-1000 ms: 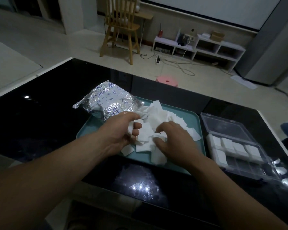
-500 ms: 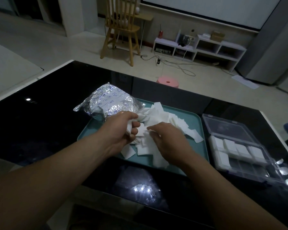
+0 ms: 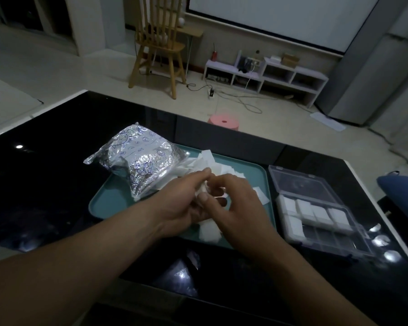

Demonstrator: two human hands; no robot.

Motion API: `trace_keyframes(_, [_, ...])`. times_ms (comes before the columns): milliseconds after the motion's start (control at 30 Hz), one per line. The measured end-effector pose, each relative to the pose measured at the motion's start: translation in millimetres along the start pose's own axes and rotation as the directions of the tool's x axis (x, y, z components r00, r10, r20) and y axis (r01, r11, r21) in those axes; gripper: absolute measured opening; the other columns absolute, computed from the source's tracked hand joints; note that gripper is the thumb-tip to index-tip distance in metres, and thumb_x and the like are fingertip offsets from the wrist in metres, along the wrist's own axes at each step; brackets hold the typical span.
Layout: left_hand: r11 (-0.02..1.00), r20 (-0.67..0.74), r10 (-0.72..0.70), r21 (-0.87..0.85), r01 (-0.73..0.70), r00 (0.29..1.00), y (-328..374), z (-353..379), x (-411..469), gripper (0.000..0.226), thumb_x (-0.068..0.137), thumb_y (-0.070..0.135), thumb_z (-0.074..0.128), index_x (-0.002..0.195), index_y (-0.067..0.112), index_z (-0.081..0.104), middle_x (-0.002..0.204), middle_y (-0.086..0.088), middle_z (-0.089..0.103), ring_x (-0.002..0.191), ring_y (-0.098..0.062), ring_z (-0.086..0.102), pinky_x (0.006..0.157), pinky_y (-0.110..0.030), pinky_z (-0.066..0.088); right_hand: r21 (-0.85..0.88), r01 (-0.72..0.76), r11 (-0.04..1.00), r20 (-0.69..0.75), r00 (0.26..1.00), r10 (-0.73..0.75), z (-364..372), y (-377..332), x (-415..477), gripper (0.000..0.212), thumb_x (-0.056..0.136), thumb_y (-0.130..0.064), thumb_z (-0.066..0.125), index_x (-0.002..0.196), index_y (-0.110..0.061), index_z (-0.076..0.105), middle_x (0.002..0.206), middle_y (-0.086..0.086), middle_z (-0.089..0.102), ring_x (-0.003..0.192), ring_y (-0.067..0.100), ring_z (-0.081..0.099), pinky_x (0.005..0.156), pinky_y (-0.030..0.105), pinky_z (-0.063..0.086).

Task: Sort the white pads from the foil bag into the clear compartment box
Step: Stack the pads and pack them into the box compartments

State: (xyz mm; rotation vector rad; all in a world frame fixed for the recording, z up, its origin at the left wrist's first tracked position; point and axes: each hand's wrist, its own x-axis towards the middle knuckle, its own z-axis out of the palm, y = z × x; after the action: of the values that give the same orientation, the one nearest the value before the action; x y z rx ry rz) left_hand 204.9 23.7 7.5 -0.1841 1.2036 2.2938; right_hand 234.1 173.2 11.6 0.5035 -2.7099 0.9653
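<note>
A crumpled foil bag (image 3: 137,158) lies on the far left of a teal tray (image 3: 104,203). Loose white pads (image 3: 210,164) are heaped on the tray beside the bag. My left hand (image 3: 181,201) grips a small stack of white pads above the heap. My right hand (image 3: 236,203) meets it from the right, fingers curled onto the same stack. The clear compartment box (image 3: 316,208) stands open to the right of the tray, with several compartments holding white pads.
Everything rests on a glossy black table (image 3: 45,184) whose far edge runs behind the tray. A blue object (image 3: 400,191) sits at the right edge. A wooden chair (image 3: 160,43), a pink stool (image 3: 223,121) and a low shelf stand on the floor beyond.
Both hands have lifted from the pile and come together above it, my left hand still gripping pads. The view has shifted slightly.
</note>
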Motion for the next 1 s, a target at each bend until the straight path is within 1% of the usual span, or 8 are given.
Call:
trace_keyframes(100, [0.998,0.082,-0.056,0.036,0.053,0.995,-0.1,-0.1,-3.6,0.029,0.104,0.035,0.053,0.121,0.015,0.065,0.107,-0.013,0.061,0.084,-0.019,0.064,0.077,-0.034,0.057,0.109,-0.055,0.992,0.118,0.992,0.042,-20.9,6.6,-5.4,0.037,0.086,-0.056,0.071,0.115,-0.04,0.055,0.127,-0.029,0.055,0.124,-0.004,0.049,0.101,0.025,0.044])
trace_keyframes(167, [0.996,0.153,-0.072,0.067,0.062,0.986,-2.4,-0.7,-6.0,0.034,0.105,0.034,0.052,0.129,0.014,0.065,0.119,-0.017,0.063,0.1,-0.023,0.065,0.089,-0.037,0.058,0.134,-0.082,0.988,0.2,0.978,0.054,-30.4,7.0,-6.3,0.041,0.085,-0.046,0.079,0.116,-0.039,0.052,0.142,-0.029,0.049,0.13,-0.008,0.046,0.102,0.018,0.042])
trace_keyframes(233, [0.992,0.252,-0.096,0.108,0.071,0.963,-6.0,-4.4,-5.4,0.041,0.106,0.034,0.052,0.142,0.014,0.059,0.143,-0.023,0.056,0.131,-0.033,0.056,0.113,-0.048,0.045,0.197,-0.115,0.974,0.246,0.967,0.065,-34.1,4.6,-7.0,0.047,0.085,-0.037,0.082,0.122,-0.034,0.053,0.14,-0.022,0.052,0.121,-0.011,0.052,0.091,0.01,0.048])
trace_keyframes(333, [0.986,0.332,-0.156,0.111,0.126,0.93,-7.8,-5.3,-7.1,0.044,0.107,0.035,0.049,0.146,0.014,0.055,0.143,-0.024,0.052,0.132,-0.035,0.044,0.124,-0.051,0.028,0.232,-0.149,0.961,0.243,0.966,0.091,-36.7,1.8,-10.3,0.041,0.087,-0.033,0.081,0.118,-0.026,0.055,0.121,-0.015,0.059,0.102,-0.01,0.063,0.083,0.018,0.057])
trace_keyframes(533, [0.99,0.3,-0.139,0.038,0.134,0.944,-9.6,-4.9,-11.7,0.034,0.101,0.038,0.053,0.116,0.02,0.079,0.111,-0.01,0.065,0.109,-0.021,0.057,0.099,-0.039,0.054,0.1,-0.116,0.988,0.163,0.982,0.099,-38.0,10.7,-13.3,0.031,0.088,-0.049,0.076,0.106,-0.034,0.054,0.109,-0.02,0.063,0.102,-0.005,0.059,0.079,0.01,0.05])
trace_keyframes(733, [0.993,0.287,-0.111,0.068,0.096,0.952,-7.5,-1.6,-11.1,0.035,0.108,0.035,0.045,0.129,0.024,0.07,0.119,-0.001,0.067,0.107,-0.016,0.057,0.107,-0.039,0.044,0.046,-0.081,0.996,0.133,0.988,0.074,-29.6,12.3,-13.2,0.042,0.081,-0.066,0.07,0.104,-0.035,0.054,0.113,-0.02,0.061,0.108,-0.002,0.055,0.089,0.024,0.05])
trace_keyframes(867, [0.991,0.287,-0.133,0.057,0.122,0.949,-12.0,0.7,-9.0,0.051,0.106,0.048,0.044,0.143,0.015,0.054,0.122,-0.014,0.052,0.088,-0.019,0.057,0.079,-0.032,0.053,0.089,-0.068,0.994,0.181,0.982,0.051,-27.2,8.9,-13.7,0.044,0.079,-0.04,0.086,0.102,-0.028,0.051,0.116,-0.016,0.059,0.102,-0.002,0.058,0.079,0.011,0.048])
trace_keyframes(1000, [0.988,0.273,-0.155,0.044,0.149,0.949,-14.8,4.4,-6.4,0.041,0.104,0.057,0.043,0.129,0.026,0.054,0.102,-0.01,0.054,0.079,-0.019,0.058,0.067,-0.03,0.048,0.174,-0.077,0.982,0.219,0.975,0.038,-30.1,5.4,-16.3,0.043,0.08,-0.024,0.087,0.1,-0.024,0.049,0.116,-0.013,0.057,0.098,0.006,0.059,0.079,0.02,0.054])
